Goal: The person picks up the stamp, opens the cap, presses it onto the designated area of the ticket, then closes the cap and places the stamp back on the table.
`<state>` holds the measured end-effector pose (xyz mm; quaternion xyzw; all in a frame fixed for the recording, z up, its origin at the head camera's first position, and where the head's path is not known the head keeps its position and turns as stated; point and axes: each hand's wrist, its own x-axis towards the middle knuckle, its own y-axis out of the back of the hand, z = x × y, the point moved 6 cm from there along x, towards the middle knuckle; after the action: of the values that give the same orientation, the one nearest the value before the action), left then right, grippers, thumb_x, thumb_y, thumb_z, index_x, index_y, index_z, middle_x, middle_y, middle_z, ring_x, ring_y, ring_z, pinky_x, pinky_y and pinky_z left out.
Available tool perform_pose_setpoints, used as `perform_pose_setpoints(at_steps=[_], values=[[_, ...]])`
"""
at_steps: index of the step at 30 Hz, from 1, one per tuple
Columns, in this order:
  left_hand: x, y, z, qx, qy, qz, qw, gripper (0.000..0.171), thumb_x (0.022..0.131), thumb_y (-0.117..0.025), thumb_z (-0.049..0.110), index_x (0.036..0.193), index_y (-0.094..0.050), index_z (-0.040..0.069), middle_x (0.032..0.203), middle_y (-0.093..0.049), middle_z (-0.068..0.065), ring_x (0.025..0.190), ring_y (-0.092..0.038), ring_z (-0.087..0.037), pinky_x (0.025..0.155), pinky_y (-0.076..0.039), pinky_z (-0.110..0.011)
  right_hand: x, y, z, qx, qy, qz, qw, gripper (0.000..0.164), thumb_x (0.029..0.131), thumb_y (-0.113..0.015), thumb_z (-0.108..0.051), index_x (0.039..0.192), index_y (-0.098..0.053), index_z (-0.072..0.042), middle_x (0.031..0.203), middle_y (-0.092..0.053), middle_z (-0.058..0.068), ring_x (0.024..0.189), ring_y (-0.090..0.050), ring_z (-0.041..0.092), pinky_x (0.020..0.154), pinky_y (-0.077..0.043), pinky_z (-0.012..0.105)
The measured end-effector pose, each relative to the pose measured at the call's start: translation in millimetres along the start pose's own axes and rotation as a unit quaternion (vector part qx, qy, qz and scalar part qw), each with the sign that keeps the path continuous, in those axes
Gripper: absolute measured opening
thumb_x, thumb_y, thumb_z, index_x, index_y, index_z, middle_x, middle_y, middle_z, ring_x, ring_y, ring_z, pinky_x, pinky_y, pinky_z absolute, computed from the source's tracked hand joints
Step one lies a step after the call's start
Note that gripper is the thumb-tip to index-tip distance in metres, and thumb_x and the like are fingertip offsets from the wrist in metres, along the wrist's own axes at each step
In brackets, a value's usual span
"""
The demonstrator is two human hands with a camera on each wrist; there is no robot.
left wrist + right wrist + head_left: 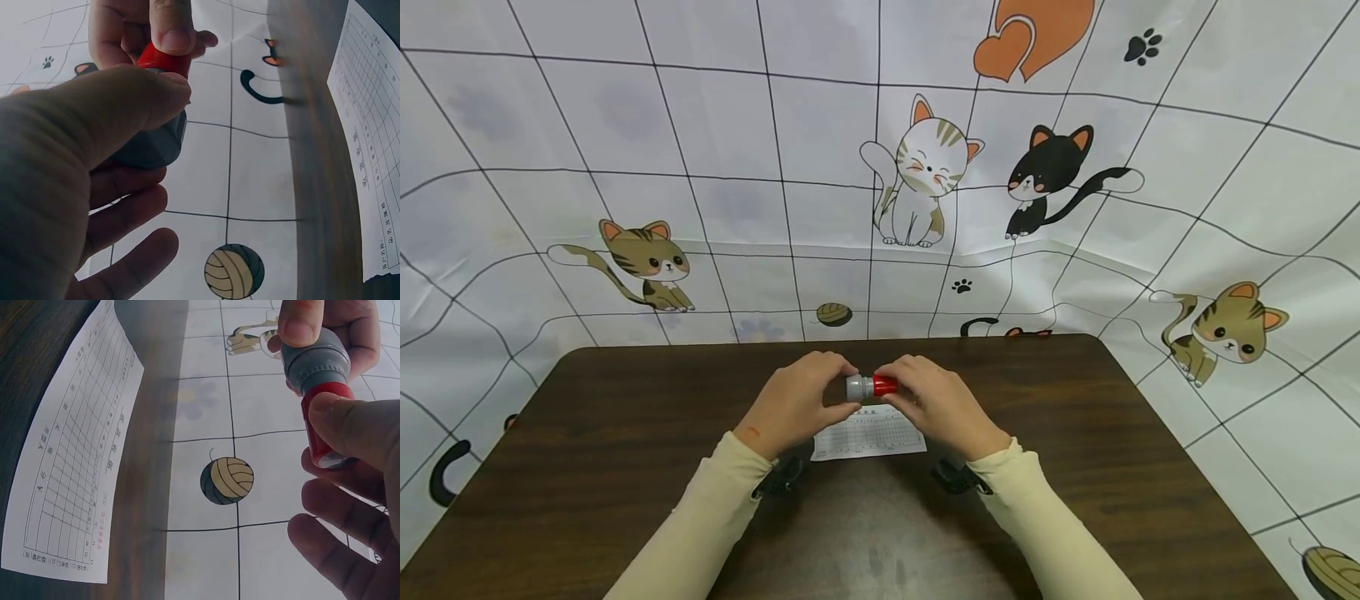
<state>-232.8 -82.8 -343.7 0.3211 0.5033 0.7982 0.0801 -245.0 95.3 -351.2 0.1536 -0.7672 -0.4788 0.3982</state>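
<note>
Above the table, both hands hold a small grey-and-red, stamp-like cylinder lengthwise between them. My left hand pinches the grey end with thumb and fingers. My right hand pinches the red end. In the right wrist view, a ribbed grey neck joins the two parts, and the red end has a clear, glassy tip. The lower fingers of each hand are spread away from the cylinder. Just below the hands, a printed paper form with a grid lies on the table.
The dark brown wooden table ends just beyond the hands. Behind and beside it hangs a white sheet with grid lines and cartoon cats. Dark wrist cameras sit under the cream sleeves.
</note>
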Motion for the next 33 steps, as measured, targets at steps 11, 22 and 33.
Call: perform_pose_setpoints(at_steps=[11, 22, 33], values=[[1.7, 0.7, 1.1, -0.005, -0.011, -0.001, 0.9999, 0.046, 0.084, -0.089, 0.023, 0.125, -0.070, 0.011, 0.124, -0.072, -0.005, 0.118, -0.067, -0.023, 0.098, -0.056, -0.044, -0.8, 0.2, 1.4, 0.004, -0.007, -0.003, 1.000, 0.035, 0.092, -0.081, -0.019, 0.123, -0.068, -0.010, 0.113, -0.070, 0.002, 0.098, -0.064, 0.014, 0.084, -0.060, 0.032], [1.5, 0.2, 0.5, 0.017, -0.009, 0.023, 0.9995, 0.050, 0.083, -0.089, 0.029, 0.127, -0.071, 0.012, 0.124, -0.073, -0.006, 0.112, -0.071, -0.024, 0.094, -0.058, -0.043, 1.4, 4.8, 1.2, -0.017, 0.011, 0.035, 0.999, 0.031, 0.089, -0.085, -0.021, 0.114, -0.071, -0.010, 0.102, -0.072, 0.000, 0.092, -0.063, 0.016, 0.096, -0.051, 0.042], [-0.7, -1.9, 0.2, 0.029, -0.021, 0.051, 0.9981, 0.049, 0.079, -0.092, 0.035, 0.117, -0.071, 0.012, 0.112, -0.073, -0.002, 0.098, -0.069, -0.019, 0.084, -0.061, -0.039, 0.7, 3.7, 1.7, -0.016, 0.002, 0.031, 0.999, 0.030, 0.089, -0.084, -0.020, 0.115, -0.071, -0.013, 0.103, -0.070, -0.003, 0.093, -0.061, 0.014, 0.094, -0.052, 0.039]])
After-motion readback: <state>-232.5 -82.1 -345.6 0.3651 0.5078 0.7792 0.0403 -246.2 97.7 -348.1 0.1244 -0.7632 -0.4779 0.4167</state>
